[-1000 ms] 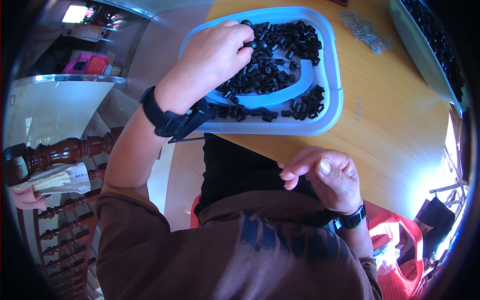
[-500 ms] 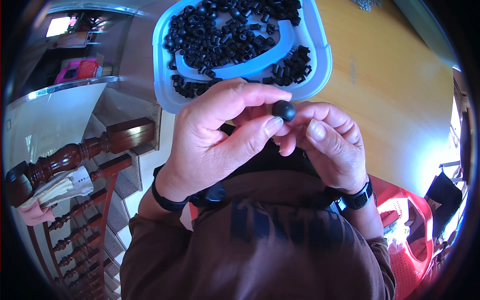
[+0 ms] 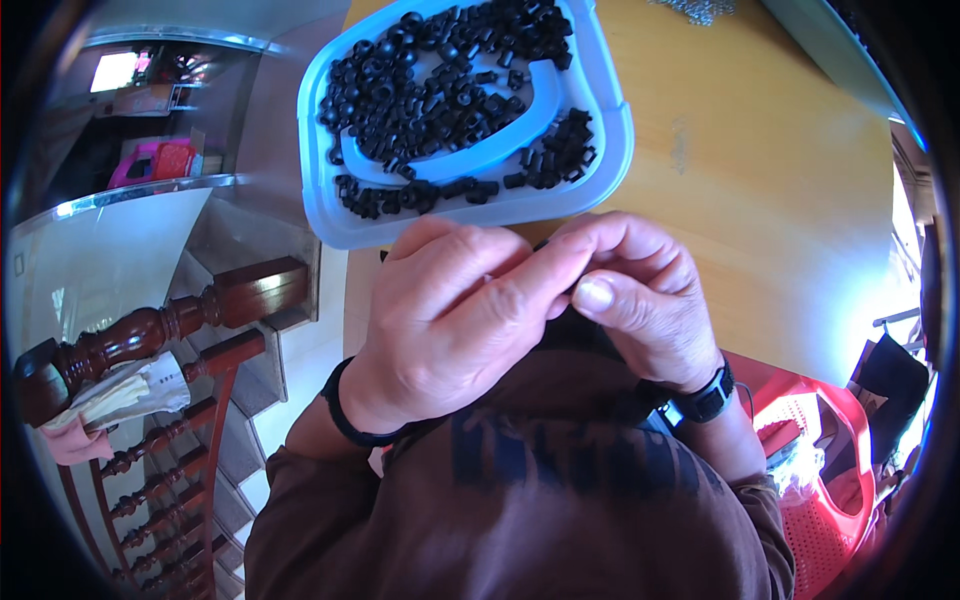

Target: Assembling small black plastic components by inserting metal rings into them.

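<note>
- Two hands in view, pressed together just below the tray (image 3: 600, 170) and above the brown-sleeved chest.
- Left hand (image 3: 455, 320): fingers curled and bunched, tips meeting those of the other hand; knuckles toward the camera. One dark band on its wrist.
- Right hand (image 3: 645, 300): fingers folded in, thumb laid across the front, nail showing. One black watch (image 3: 705, 398) on its wrist.
- Whatever is pinched between the two hands is hidden behind the fingers; only a sliver of black shows at the top of the join. Cannot tell what it is, or which hand grips it.
- One tray, pale blue plastic with rounded corners, on the counter (image 3: 790, 190), its near rim just beside the hands. One raised curved ridge runs through its middle.
- Black parts (image 3: 440, 90): small short cylinders, many dozens, too many to count; most piled on the tray's far side of the ridge, a thinner row along its near side.
- One red basket (image 3: 820, 440) below and right of the tray, beside the right forearm.
- One wooden stair rail (image 3: 150, 330) with turned spindles, left of the tray.
</note>
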`<move>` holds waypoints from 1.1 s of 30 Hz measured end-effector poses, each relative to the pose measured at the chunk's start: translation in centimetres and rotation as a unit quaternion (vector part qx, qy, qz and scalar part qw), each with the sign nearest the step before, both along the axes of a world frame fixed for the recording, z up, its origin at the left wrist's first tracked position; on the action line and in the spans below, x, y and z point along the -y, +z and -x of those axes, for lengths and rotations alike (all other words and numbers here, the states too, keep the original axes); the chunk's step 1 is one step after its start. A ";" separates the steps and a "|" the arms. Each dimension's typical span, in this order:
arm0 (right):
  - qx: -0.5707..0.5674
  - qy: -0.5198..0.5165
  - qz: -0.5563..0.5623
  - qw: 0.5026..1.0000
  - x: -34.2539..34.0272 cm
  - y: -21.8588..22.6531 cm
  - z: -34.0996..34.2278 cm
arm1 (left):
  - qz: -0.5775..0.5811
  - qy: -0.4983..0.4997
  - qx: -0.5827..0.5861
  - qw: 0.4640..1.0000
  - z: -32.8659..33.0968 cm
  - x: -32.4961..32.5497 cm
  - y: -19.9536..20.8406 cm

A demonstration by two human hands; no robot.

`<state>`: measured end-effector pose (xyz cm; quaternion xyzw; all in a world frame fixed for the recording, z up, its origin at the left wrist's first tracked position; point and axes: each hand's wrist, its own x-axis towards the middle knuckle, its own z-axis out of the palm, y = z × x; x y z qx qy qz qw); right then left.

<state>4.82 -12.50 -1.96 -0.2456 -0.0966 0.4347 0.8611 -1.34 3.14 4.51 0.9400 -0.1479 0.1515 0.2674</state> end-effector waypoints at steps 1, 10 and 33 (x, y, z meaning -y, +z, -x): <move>0.005 -0.003 0.001 1.000 0.1 0.1 0.0 | 0.001 -0.003 0.005 1.000 0.1 0.2 0.1; -0.017 0.034 -0.001 0.999 0.2 0.1 -0.1 | 0.134 0.014 -0.082 0.987 -0.3 0.2 1.2; -0.012 0.036 -0.004 0.999 0.1 0.1 -0.2 | 0.318 0.028 -0.166 0.933 -0.7 -0.2 -0.3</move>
